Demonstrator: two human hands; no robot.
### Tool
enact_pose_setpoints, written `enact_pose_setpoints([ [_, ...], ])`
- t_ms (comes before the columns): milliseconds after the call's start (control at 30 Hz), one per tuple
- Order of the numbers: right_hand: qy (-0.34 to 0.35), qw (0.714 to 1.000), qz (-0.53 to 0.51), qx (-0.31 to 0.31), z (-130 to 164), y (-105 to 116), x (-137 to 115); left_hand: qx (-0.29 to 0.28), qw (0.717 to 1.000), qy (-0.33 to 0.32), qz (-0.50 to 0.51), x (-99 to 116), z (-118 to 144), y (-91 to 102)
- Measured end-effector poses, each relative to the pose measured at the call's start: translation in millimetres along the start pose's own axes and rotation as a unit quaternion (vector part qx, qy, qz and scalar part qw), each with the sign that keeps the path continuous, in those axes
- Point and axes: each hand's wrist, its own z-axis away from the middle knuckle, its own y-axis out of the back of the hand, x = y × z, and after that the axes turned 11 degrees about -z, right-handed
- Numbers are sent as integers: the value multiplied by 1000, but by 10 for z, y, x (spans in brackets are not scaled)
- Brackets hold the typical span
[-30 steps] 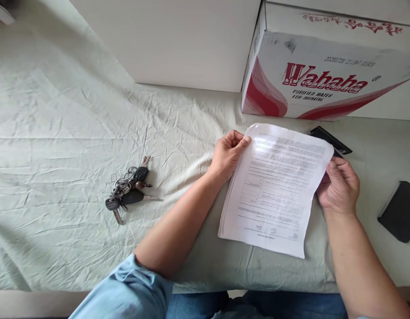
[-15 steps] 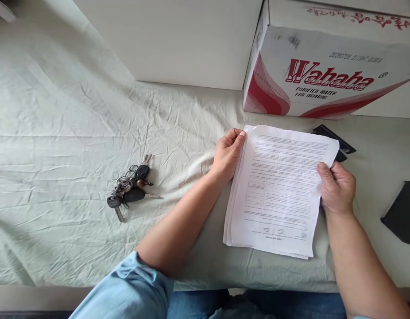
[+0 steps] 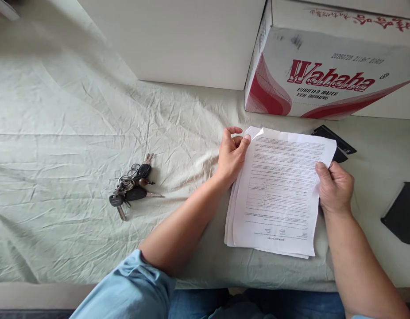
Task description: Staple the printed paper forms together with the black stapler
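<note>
A stack of printed paper sheets [image 3: 280,195] lies between my two hands, its text upside down to me and its edges slightly fanned at the lower left. My left hand [image 3: 233,150] pinches the upper left corner with the thumb on top, and the top sheet's corner curls up there. On the right edge, my right hand [image 3: 336,186] grips the stack, thumb above and the other fingers folded beneath. Partly covered by the sheets' upper right corner is a flat black object [image 3: 338,141] whose kind I cannot make out.
A bunch of keys [image 3: 133,184] lies on the pale green cloth [image 3: 75,146] at left. The Wahaha water carton [image 3: 324,66] stands behind the papers, beside a white panel [image 3: 191,40]. Far right lies a black rectangular object [image 3: 400,212].
The top sheet's upper left corner has been lifted and curled by my left thumb. My left index finger has risen off the paper. My right hand keeps its grip.
</note>
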Motion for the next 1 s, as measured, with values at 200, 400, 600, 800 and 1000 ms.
enact_pose_setpoints([
  [200, -2, 1000, -12, 15, -29, -20, -46, -11, 999, -20, -32, 50, -32, -4],
  [400, 6, 996, -23, 84, -81, -83, -62, -5, 998, -26, -57, 25, -14, -20],
  [600, 13, 997, 14, 70, -50, -83, -90, 1, 998, -33, -58, 6, -12, -36],
  [800, 5, 999, 31, 26, 11, -88, -152, 5, 998, -34, -61, -3, 17, -61],
  [1000, 5, 999, 48, 18, 4, -89, -142, 10, 997, -32, -63, 66, 74, -56],
])
